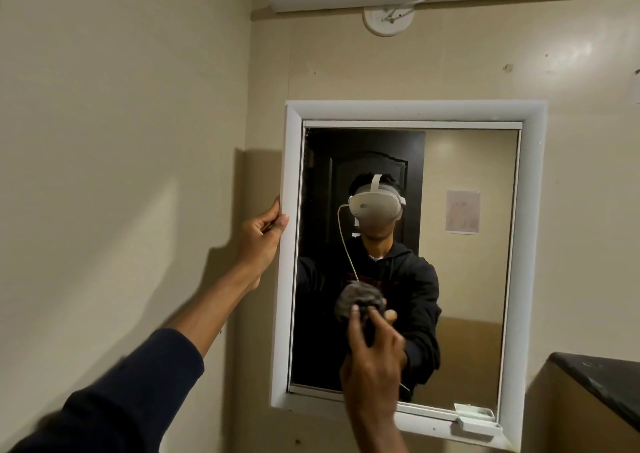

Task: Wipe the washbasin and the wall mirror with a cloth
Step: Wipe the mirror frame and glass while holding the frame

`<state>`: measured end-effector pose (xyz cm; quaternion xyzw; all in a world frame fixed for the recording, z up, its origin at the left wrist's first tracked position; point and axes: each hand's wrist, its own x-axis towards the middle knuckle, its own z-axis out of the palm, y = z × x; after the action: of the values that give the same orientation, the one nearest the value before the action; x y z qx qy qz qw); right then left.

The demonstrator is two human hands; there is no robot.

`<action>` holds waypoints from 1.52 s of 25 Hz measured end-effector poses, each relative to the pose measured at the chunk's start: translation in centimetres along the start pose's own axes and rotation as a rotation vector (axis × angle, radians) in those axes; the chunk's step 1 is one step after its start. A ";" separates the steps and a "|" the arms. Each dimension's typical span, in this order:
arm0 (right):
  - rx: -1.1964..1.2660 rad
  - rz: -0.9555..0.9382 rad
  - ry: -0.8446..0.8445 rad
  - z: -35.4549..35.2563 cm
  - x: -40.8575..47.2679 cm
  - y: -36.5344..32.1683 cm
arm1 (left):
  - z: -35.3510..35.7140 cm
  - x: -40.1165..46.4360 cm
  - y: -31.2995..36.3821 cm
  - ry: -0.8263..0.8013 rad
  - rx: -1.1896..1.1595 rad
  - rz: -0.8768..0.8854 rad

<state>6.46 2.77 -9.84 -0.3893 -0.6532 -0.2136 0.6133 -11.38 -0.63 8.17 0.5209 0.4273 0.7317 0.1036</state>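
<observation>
Left hand [263, 234] grips the wall mirror [464, 279] by its left frame edge; right hand [372, 345] presses a bunched grey cloth [356, 300] against the lower glass.

The soft, light cloth wads easily under the fingers; the glass is probably fragile and slick. A beige wall surrounds the mirror, with a dark counter [602, 380] at its lower right.

- No text, label or number can be read anywhere.
- The paper sheet [462, 211] reflected in the mirror [464, 279] — up and right of the hands — is too blurred.
</observation>
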 end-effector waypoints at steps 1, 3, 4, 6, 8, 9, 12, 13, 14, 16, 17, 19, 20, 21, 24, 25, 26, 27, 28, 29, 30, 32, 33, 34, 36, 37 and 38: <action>0.011 -0.087 -0.049 1.0 -1.1 -1.9 | 0.0 0.0 0.0 -0.005 0.005 0.002; 0.038 -0.200 -0.175 2.3 -2.9 -4.7 | -0.1 -0.1 0.1 -0.016 0.010 0.010; 0.050 -0.215 -0.235 2.7 -3.4 -5.5 | -0.1 -0.1 0.2 -0.019 0.012 0.014; 0.066 -0.219 -0.314 2.8 -3.5 -6.0 | -0.2 -0.1 0.2 -0.021 0.016 0.018; 0.041 -0.263 -0.322 2.0 -2.9 -5.0 | -0.2 -0.1 0.2 -0.021 0.018 0.022; 0.029 -0.292 -0.301 1.3 -2.6 -4.1 | -0.2 -0.1 0.3 -0.023 0.017 0.024; -0.006 -0.229 -0.187 -1.7 -1.4 0.4 | -0.2 -0.1 0.1 -0.017 0.011 0.021; -0.026 -0.147 -0.149 -2.9 -1.0 2.5 | -0.2 -0.1 0.0 -0.015 0.009 0.017; -0.044 -0.043 -0.111 -4.3 -0.8 4.8 | -0.2 0.0 -0.1 -0.015 0.008 0.013; -0.081 0.181 -0.014 -7.1 -0.3 8.9 | -0.2 0.0 -0.2 -0.016 0.001 0.007; -0.099 0.291 0.025 -8.2 -0.1 10.4 | -0.2 0.1 -0.3 -0.016 -0.002 0.007; -0.117 0.430 0.062 -9.3 0.1 11.5 | -0.2 0.0 -0.4 -0.010 -0.007 0.006; -0.115 0.451 0.080 -9.3 0.1 11.3 | -0.1 0.0 -0.3 -0.011 -0.009 0.009; -0.101 0.468 0.095 -9.1 0.1 10.8 | 0.0 0.0 -0.3 -0.015 -0.009 0.010; -0.025 0.449 0.130 -7.2 -1.0 8.0 | 0.0 -0.2 0.0 -0.017 0.012 0.007; -0.007 0.387 0.113 -6.4 -2.0 6.5 | 0.0 -0.2 0.0 -0.021 0.014 0.009; 0.019 0.297 0.070 -5.0 -2.8 5.0 | -0.1 -0.2 0.1 -0.023 0.014 0.010; 0.038 0.195 -0.001 -3.8 -3.9 3.4 | -0.1 -0.2 0.1 -0.025 0.014 0.013; 0.060 0.115 -0.070 -2.8 -4.6 1.7 | -0.1 -0.2 0.1 -0.027 0.017 0.011; 0.056 0.043 -0.136 -1.6 -5.3 0.5 | -0.1 -0.2 0.1 -0.031 0.017 0.008; 0.082 -0.008 -0.208 -0.6 -6.0 -0.7 | -0.1 -0.1 0.2 -0.036 0.014 0.002; 0.143 -0.096 -0.288 1.5 -7.1 -3.2 | -0.2 -0.1 0.2 -0.046 0.009 -0.002; 0.175 -0.143 -0.284 2.4 -7.2 -4.1 | -0.3 0.0 0.1 -0.049 0.011 -0.003; 0.187 -0.179 -0.308 2.8 -7.0 -4.2 | -0.4 0.0 0.1 -0.051 0.012 -0.001; 0.164 -0.257 -0.273 2.9 -6.6 -3.7 | -0.3 -0.1 0.0 -0.044 0.012 0.008; 0.158 -0.313 -0.295 2.3 -6.9 -2.9 | -0.3 -0.2 0.0 -0.036 0.012 0.014; 0.134 -0.401 -0.360 2.0 -7.0 -2.0 | -0.2 -0.2 0.1 -0.032 0.013 0.018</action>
<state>3.21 1.35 -16.56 -0.2427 -0.8283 -0.2144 0.4572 -11.45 -0.96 8.04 0.5370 0.4256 0.7214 0.1005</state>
